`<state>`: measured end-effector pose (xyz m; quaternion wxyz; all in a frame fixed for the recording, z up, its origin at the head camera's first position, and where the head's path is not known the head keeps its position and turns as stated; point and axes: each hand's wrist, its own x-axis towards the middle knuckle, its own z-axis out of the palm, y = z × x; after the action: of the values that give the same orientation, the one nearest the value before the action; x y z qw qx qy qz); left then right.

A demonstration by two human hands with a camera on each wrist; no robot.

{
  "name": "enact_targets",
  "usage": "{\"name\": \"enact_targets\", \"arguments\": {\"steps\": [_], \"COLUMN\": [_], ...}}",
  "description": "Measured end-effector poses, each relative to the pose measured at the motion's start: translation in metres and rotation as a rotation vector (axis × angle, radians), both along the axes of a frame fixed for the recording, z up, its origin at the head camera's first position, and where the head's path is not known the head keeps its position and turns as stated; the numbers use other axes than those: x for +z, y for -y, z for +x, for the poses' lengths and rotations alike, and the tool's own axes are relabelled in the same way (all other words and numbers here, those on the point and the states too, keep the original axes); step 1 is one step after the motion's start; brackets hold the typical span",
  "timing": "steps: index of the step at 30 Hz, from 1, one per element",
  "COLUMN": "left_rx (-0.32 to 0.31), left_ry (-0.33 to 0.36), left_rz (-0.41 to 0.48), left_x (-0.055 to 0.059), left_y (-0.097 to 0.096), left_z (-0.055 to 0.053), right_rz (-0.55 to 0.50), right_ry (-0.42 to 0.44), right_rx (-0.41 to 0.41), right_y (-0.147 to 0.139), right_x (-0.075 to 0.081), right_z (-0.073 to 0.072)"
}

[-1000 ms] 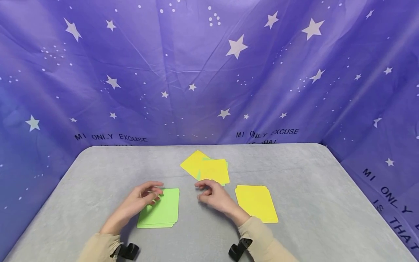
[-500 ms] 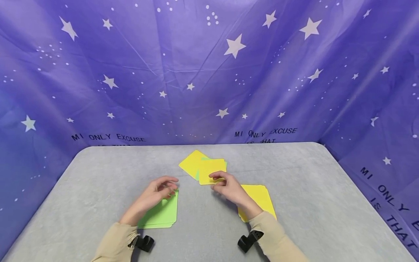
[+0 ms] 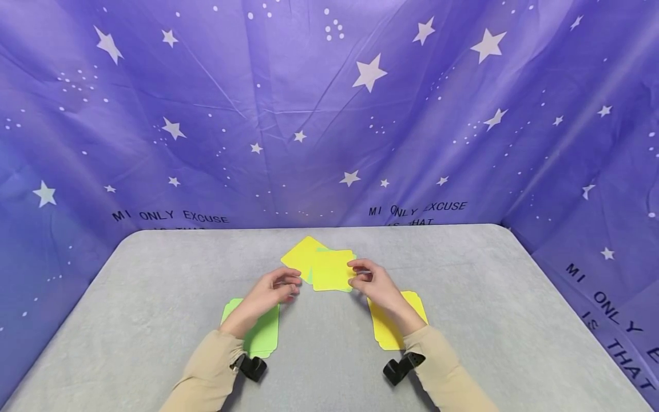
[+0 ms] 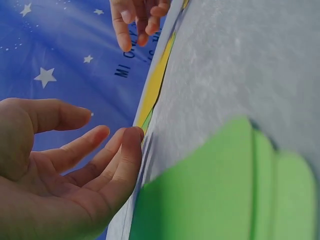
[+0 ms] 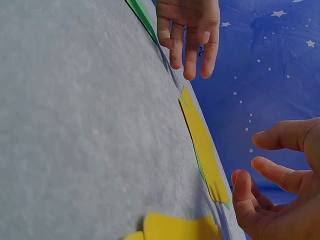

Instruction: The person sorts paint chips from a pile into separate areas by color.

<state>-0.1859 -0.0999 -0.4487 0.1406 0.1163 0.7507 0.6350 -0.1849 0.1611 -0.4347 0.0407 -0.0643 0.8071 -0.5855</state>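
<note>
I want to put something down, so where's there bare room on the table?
The gray table is bare left of the green cards, right of the yellow cards, and between those two stacks. It's crowded at the middle pile, with the left hand and right hand close by.

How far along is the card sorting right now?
Looks done: a green stack and a separate yellow stack. In hand: nothing held; left hand and right hand are both near the mixed cards. Remaining, probably: those overlapping yellow and green cards.
</note>
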Motion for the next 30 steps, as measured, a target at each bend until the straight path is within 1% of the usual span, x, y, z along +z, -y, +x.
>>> {"name": "enact_targets", "arguments": {"steps": [4,8,11,12,15,18,19,22,24,30], "left_rx": [0.009,0.022,0.037,0.043,0.067,0.086,0.090,0.090,0.089,0.080], "left_ry": [0.027,0.028,0.028,0.029,0.036,0.050,0.059,0.083,0.101,0.125], "left_rz": [0.010,0.005,0.008,0.013,0.024,0.035,0.040,0.055,0.064,0.094], "left_x": [0.002,0.001,-0.001,-0.002,-0.004,-0.004,-0.004,-0.003,-0.003,-0.004], "left_y": [-0.010,-0.018,-0.023,-0.024,-0.027,-0.028,-0.029,-0.029,-0.030,-0.029], "left_z": [-0.006,-0.010,-0.012,-0.013,-0.015,-0.016,-0.016,-0.017,-0.017,-0.016], "right_rz": [0.003,0.019,0.034,0.039,0.041,0.040,0.036,0.034,0.032,0.003], "right_ry": [0.011,-0.003,-0.033,-0.057,-0.064,-0.030,0.001,0.037,0.048,0.066], "right_rx": [-0.029,-0.033,-0.014,-0.002,0.009,0.001,-0.009,-0.018,-0.022,-0.020], "right_y": [-0.004,-0.007,-0.009,-0.010,-0.011,-0.009,-0.008,-0.006,-0.005,-0.004], "right_x": [-0.002,-0.007,-0.010,-0.010,-0.010,-0.009,-0.008,-0.008,-0.007,-0.005], "right_z": [-0.003,-0.006,-0.006,-0.005,-0.004,-0.005,-0.006,-0.007,-0.006,-0.003]}}
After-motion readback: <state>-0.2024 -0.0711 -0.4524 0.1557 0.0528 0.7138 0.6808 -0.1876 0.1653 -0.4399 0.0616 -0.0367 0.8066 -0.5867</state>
